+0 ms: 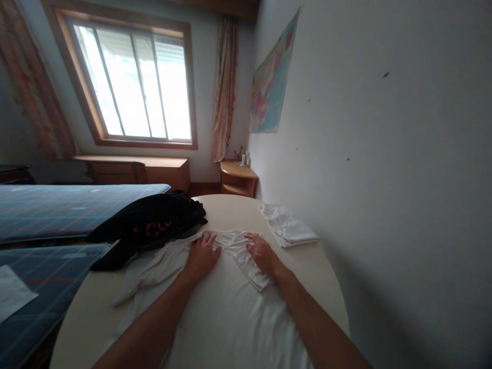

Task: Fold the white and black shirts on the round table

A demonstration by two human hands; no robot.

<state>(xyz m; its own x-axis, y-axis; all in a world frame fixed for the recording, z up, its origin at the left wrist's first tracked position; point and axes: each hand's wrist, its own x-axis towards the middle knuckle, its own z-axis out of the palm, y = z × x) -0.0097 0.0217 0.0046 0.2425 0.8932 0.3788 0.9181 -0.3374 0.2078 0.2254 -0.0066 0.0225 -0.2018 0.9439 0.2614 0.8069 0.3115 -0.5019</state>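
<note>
- The white shirt [230,318] lies spread on the tabletop [333,297] right in front of us, its collar [231,240] at the far end and its body running toward us.
- The sleeve on our right [248,266] is turned inward over the chest, while the sleeve on our left [154,266] lies outward and rumpled — we would smooth that one before creasing anything.
- Our left hand [202,253] rests on the cloth beside the collar, palm down with thumb and fingers spread; a flat, light press there should hold the shoulder without dragging the neckline.
- Our right hand [263,254] lies over the other shoulder, fingers apart and slightly bent; whether the fingertips nip any cloth, we cannot tell. We do best to press that turned-in sleeve flat, stroking outward from the collar.
- Soft ripples cross the lower body, and thin cloth like this probably slips easily, so we should smooth with one hand and anchor with the other.
- The black bundle [169,218] with pink lettering sits close by the outward sleeve; we should mind that it doesn't snag.
- Beyond our right hand, near the wall, the folded white cloth [290,228] lies apart from the shirt — best left undisturbed.
</note>
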